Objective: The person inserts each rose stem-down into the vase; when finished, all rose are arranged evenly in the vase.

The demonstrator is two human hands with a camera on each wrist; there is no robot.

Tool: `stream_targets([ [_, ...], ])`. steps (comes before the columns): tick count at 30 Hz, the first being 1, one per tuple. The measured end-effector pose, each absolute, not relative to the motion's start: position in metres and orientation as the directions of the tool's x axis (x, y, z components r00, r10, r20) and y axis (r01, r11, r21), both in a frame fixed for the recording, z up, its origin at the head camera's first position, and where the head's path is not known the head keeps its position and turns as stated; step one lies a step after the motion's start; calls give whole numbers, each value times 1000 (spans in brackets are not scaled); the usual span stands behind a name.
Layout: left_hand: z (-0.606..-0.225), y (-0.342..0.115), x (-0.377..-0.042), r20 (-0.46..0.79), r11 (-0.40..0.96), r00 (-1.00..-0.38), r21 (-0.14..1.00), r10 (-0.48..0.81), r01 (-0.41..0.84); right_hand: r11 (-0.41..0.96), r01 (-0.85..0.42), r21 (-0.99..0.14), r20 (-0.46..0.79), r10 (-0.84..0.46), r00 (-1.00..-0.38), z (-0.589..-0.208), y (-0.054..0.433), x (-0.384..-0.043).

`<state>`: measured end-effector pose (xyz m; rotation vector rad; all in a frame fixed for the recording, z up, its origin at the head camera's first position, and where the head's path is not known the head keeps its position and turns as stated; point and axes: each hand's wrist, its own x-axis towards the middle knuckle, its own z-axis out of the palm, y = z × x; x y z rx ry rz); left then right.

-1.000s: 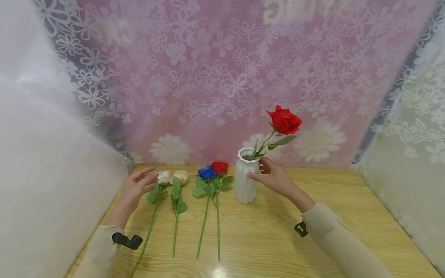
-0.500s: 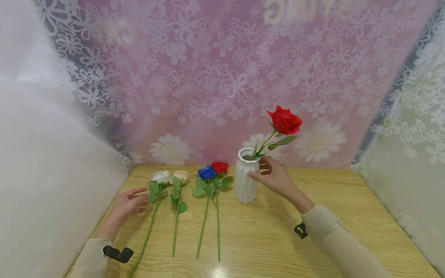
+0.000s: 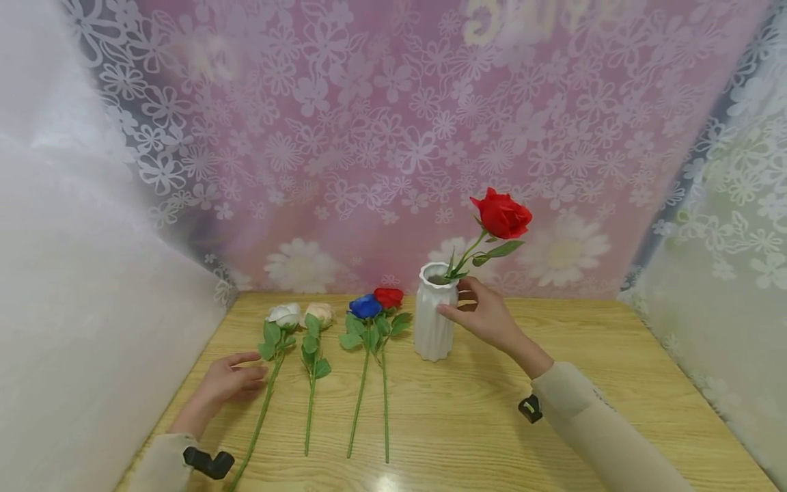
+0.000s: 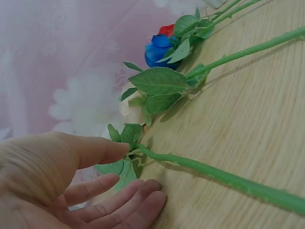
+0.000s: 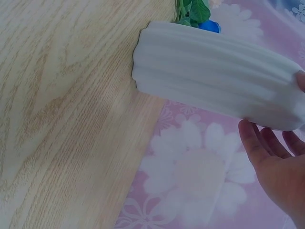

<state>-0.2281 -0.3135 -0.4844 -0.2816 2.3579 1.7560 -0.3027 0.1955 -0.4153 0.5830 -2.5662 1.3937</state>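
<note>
My right hand [image 3: 486, 316] grips the upper side of a fluted white vase [image 3: 435, 324], thumb in front and fingers behind. In the right wrist view, the fingertips touch the wall of the vase [image 5: 209, 71]. From its mouth a red rose [image 3: 503, 214] leans to the right. My left hand [image 3: 229, 384] is by the stem of a white rose [image 3: 284, 315] lying on the table. In the left wrist view, the left hand [image 4: 90, 181] has thumb and fingers parted close to the green stem [image 4: 209, 176]; contact is unclear.
A cream rose [image 3: 319, 313], a blue rose [image 3: 365, 306] and a second red rose [image 3: 389, 297] lie between the white rose and the vase. Behind the wooden table [image 3: 467, 424] hangs a pink floral curtain [image 3: 369, 157]. White sheeting [image 3: 92, 294] borders the left side.
My left hand has come down from beside the white rose's head to its stem, toward the table's front. The right hand keeps its grip on the vase.
</note>
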Motion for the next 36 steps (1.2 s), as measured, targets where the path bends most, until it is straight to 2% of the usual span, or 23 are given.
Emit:
stream_targets([
  [20,-494,-303,-234,-293,368,-956,887,-16,-278,502,-395,-769,304,-257,-917,-415,196,-303],
  [30,-491,-309,-240,-290,268,-952,929,102,-254,512,-387,-767,296,-253,-921,-413,196,-302],
  [36,-475,-304,-242,-216,202,-966,962,145,-184,512,-376,-772,283,-253,-925,-414,196,-302],
])
